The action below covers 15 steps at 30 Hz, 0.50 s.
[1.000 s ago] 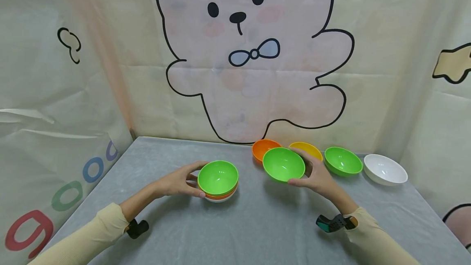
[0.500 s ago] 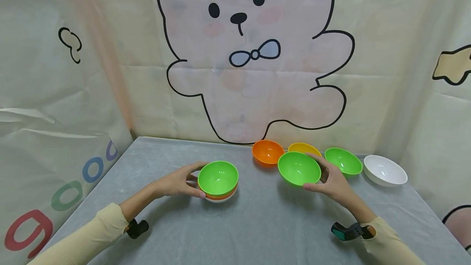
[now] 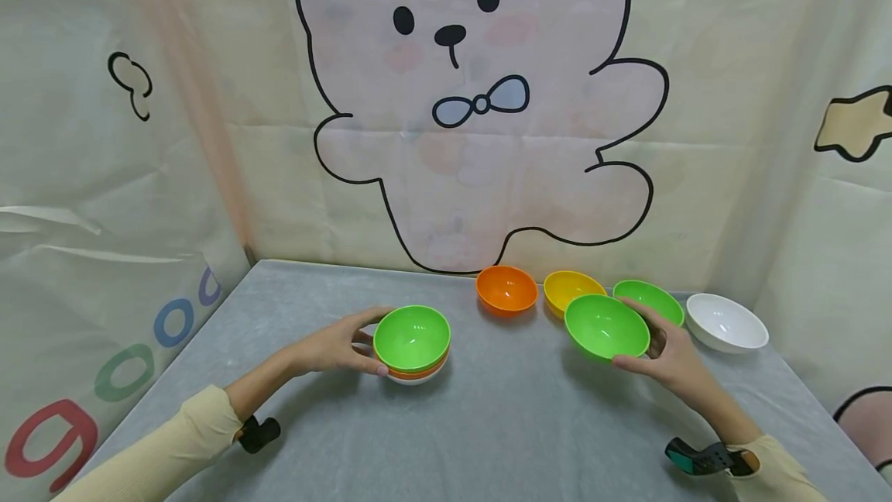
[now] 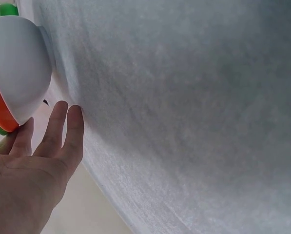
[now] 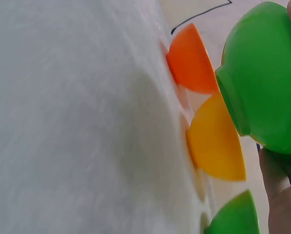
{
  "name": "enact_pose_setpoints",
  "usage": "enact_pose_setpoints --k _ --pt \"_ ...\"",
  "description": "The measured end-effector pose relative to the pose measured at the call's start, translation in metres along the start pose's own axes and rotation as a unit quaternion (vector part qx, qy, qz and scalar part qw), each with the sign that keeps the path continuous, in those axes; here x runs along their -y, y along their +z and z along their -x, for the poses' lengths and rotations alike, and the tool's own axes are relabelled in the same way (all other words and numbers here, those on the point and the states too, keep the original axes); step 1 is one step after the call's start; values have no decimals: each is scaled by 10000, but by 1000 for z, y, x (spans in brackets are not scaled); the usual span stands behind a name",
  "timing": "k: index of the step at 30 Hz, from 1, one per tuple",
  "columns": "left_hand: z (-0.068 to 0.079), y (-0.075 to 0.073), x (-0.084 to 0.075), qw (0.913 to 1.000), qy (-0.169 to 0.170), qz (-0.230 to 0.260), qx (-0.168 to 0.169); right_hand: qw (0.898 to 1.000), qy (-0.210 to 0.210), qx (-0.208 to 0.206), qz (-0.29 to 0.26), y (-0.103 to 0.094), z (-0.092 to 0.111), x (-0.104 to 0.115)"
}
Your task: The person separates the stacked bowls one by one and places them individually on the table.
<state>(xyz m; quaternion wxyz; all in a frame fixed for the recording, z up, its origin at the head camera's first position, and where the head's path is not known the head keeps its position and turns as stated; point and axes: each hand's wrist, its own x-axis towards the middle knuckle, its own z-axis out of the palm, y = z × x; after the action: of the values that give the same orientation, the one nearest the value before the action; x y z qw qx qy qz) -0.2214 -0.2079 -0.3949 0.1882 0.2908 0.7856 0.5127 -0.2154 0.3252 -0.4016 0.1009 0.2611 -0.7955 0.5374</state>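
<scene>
On the table at centre-left stands a stack of nested bowls, a green bowl [image 3: 413, 338] on top, an orange bowl [image 3: 421, 373] under it and a white bowl [image 4: 24, 63] at the bottom. My left hand [image 3: 339, 343] holds this stack from the left, thumb at the front of the rim and fingers round the back. Its lower fingers stand off the bowls in the left wrist view. With my right hand [image 3: 669, 351] I grip another green bowl [image 3: 606, 328] by its right side. It hangs above the table, its foot ring bare in the right wrist view.
Along the back of the table stand an orange bowl [image 3: 507, 290], a yellow bowl [image 3: 571, 289], a third green bowl [image 3: 650, 299] and a white bowl [image 3: 727, 322]. A grey cloth [image 3: 474, 440] covers the table. Printed curtains [image 3: 460, 200] enclose its back and sides.
My right hand has carried its green bowl rightward, from in front of the orange bowl to in front of the yellow and green ones. The left hand and its stack stay put.
</scene>
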Motion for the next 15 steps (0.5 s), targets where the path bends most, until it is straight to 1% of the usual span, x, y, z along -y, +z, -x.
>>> enact_pose_setpoints --k 3,9,15 --pt "0 0 -1 10000 -1 15 -11 9995 32 -152 281 -5 8 -1" --pt "1 0 -1 10000 -11 21 18 9978 193 -391 508 -17 26 -6" --pt "0 0 -1 10000 -19 19 15 9935 438 -652 830 -30 40 -10"
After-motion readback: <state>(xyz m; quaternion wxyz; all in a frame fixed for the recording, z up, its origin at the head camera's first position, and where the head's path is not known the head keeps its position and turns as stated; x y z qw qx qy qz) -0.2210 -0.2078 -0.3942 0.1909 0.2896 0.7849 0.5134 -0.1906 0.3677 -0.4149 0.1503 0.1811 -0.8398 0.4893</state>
